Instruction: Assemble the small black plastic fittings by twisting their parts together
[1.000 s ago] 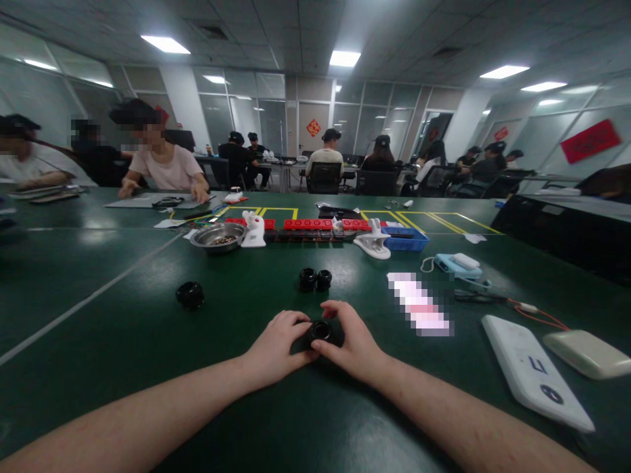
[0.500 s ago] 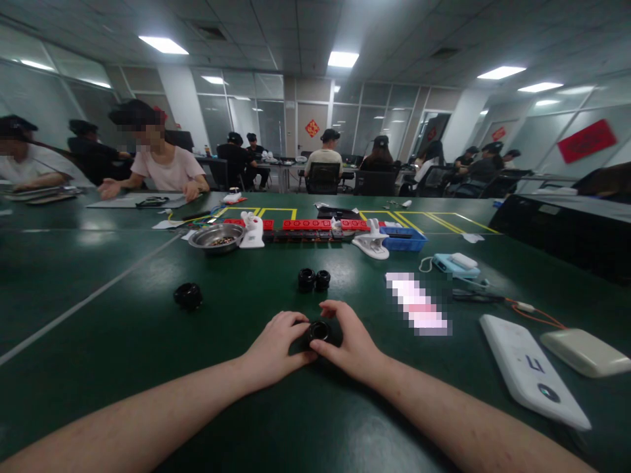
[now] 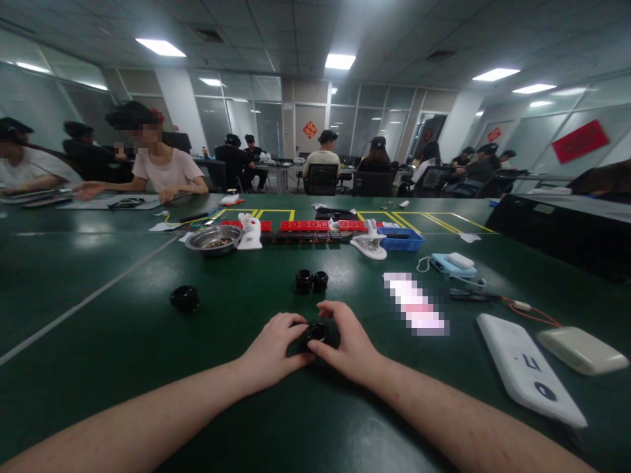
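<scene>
Between my hands on the green table is a glossy black ring-shaped fitting (image 3: pixel 318 332), its round hole facing up. My left hand (image 3: pixel 271 341) curls about its left side, fingertips and thumb against it. On the other side my right hand (image 3: pixel 350 341) has its thumb on the near edge of the fitting; its fingers curve behind, with the index finger raised. The fingers partly hide the fitting. Two similar black fittings (image 3: pixel 304 281) stand side by side just beyond my hands. A larger black fitting (image 3: pixel 185 298) sits to the left.
Farther back are a metal bowl (image 3: pixel 214 240) with small parts, a white clip (image 3: pixel 250 231), red strips (image 3: pixel 304 225), another white clip (image 3: pixel 369 242) and a blue tray (image 3: pixel 401 242). To the right lie a blurred phone (image 3: pixel 417 305), a white power bank (image 3: pixel 530 368) and a cream case (image 3: pixel 584 349).
My hands stay around the black fitting with almost no change. The whole view has shifted slightly. Across the table, a person's arm has reached farther to the left.
</scene>
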The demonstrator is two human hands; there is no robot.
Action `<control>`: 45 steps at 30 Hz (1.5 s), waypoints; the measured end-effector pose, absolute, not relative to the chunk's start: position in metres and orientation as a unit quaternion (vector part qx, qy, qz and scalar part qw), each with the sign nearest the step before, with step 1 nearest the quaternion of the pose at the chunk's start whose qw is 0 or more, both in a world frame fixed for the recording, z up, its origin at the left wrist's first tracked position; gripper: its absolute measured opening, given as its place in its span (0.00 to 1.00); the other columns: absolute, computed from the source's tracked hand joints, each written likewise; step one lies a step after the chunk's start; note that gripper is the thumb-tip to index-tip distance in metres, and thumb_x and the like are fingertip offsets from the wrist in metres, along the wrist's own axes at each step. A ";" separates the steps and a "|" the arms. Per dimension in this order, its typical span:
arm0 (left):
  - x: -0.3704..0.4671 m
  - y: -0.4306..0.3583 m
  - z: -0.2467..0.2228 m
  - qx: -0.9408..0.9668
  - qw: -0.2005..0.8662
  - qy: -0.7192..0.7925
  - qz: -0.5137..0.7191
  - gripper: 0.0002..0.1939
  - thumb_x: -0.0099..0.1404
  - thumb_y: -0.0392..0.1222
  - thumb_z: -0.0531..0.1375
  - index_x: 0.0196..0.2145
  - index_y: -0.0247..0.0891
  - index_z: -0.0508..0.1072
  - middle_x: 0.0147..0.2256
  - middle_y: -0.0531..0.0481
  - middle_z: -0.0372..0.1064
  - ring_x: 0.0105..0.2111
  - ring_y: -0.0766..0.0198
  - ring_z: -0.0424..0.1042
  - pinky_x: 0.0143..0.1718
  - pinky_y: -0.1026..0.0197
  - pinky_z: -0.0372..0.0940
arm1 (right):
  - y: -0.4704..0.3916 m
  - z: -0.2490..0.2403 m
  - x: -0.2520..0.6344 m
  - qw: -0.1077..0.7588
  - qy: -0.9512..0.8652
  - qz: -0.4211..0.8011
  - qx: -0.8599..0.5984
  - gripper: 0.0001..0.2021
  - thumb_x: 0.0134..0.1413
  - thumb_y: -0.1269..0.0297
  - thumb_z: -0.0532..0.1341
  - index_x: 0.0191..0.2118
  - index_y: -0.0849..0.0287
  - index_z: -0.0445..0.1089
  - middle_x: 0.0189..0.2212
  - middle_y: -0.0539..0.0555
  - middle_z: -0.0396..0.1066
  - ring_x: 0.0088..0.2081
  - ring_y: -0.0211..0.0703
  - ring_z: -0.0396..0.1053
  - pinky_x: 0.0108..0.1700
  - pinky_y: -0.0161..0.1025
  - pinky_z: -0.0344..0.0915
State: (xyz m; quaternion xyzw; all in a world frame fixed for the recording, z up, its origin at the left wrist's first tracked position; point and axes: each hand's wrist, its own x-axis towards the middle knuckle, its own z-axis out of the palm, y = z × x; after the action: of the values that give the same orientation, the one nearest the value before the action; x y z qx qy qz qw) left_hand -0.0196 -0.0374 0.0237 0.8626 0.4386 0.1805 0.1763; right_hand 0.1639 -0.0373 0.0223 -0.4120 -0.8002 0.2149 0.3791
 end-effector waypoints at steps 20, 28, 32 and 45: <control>-0.021 -0.035 0.020 0.863 0.181 0.433 0.187 0.17 0.55 0.48 0.59 0.43 0.43 0.68 0.45 0.48 0.61 0.46 0.55 0.59 0.48 0.51 0.57 | -0.037 0.021 0.166 0.373 -0.822 0.260 -0.342 0.29 0.40 0.75 0.57 0.51 0.56 0.52 0.42 0.54 0.62 0.44 0.45 0.61 0.48 0.45 0.59; -0.020 -0.036 0.020 0.864 0.177 0.431 0.192 0.15 0.57 0.48 0.58 0.41 0.42 0.69 0.44 0.47 0.62 0.45 0.55 0.60 0.47 0.52 0.58 | -0.037 0.021 0.164 0.384 -0.798 0.233 -0.402 0.27 0.40 0.66 0.62 0.49 0.57 0.54 0.40 0.56 0.62 0.43 0.47 0.62 0.46 0.48 0.60; -0.022 -0.034 0.018 0.864 0.183 0.429 0.190 0.17 0.56 0.47 0.59 0.43 0.44 0.68 0.45 0.48 0.61 0.46 0.56 0.59 0.47 0.52 0.57 | -0.038 0.020 0.165 0.379 -0.808 0.255 -0.372 0.26 0.41 0.72 0.58 0.49 0.57 0.54 0.40 0.55 0.63 0.43 0.45 0.63 0.47 0.46 0.60; -0.021 -0.036 0.021 0.864 0.186 0.431 0.185 0.15 0.57 0.48 0.58 0.42 0.43 0.68 0.45 0.48 0.61 0.46 0.55 0.59 0.47 0.51 0.57 | -0.037 0.022 0.165 0.383 -0.800 0.244 -0.393 0.25 0.40 0.70 0.60 0.48 0.57 0.54 0.38 0.54 0.63 0.41 0.46 0.63 0.45 0.46 0.61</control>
State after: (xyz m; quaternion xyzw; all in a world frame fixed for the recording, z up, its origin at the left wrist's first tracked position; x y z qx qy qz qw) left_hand -0.0213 -0.0358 0.0209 0.8635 0.4309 0.1846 0.1859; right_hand 0.1652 -0.0374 0.0223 -0.3926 -0.7998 0.2438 0.3831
